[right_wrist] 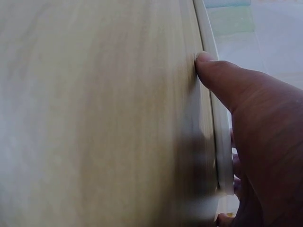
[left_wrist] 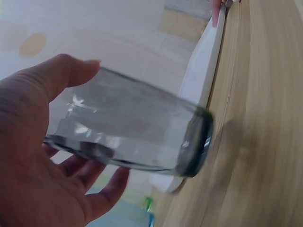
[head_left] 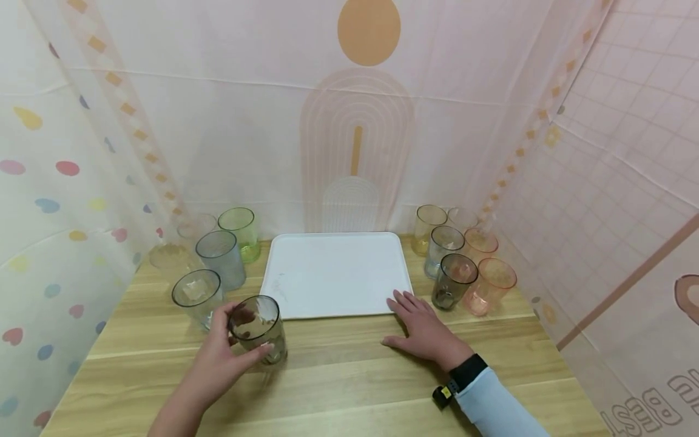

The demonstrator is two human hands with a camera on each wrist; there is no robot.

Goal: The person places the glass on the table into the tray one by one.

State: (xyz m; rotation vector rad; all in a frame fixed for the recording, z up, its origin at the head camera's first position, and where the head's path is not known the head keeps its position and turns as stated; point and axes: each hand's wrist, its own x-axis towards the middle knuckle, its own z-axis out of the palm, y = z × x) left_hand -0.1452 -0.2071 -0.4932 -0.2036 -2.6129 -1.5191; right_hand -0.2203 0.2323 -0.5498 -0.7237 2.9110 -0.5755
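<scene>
My left hand (head_left: 225, 352) grips a smoky grey glass tumbler (head_left: 259, 329) just above or on the wooden table, near the front left corner of the white tray (head_left: 335, 273). In the left wrist view the thumb and fingers (left_wrist: 71, 71) wrap the grey tumbler (left_wrist: 137, 132), whose base points toward the tray (left_wrist: 208, 71). My right hand (head_left: 423, 328) lies flat on the table with straight fingers touching the tray's front right corner. The right wrist view has the thumb (right_wrist: 222, 80) pressed on the wood beside the tray edge (right_wrist: 213, 99).
Several tumblers stand at the left: a clear one (head_left: 198, 295), a bluish one (head_left: 221, 258), a green one (head_left: 240, 233). At the right stands another group, with a dark one (head_left: 454, 280) and a pink one (head_left: 491, 285). Cloth walls enclose the table (head_left: 349, 376).
</scene>
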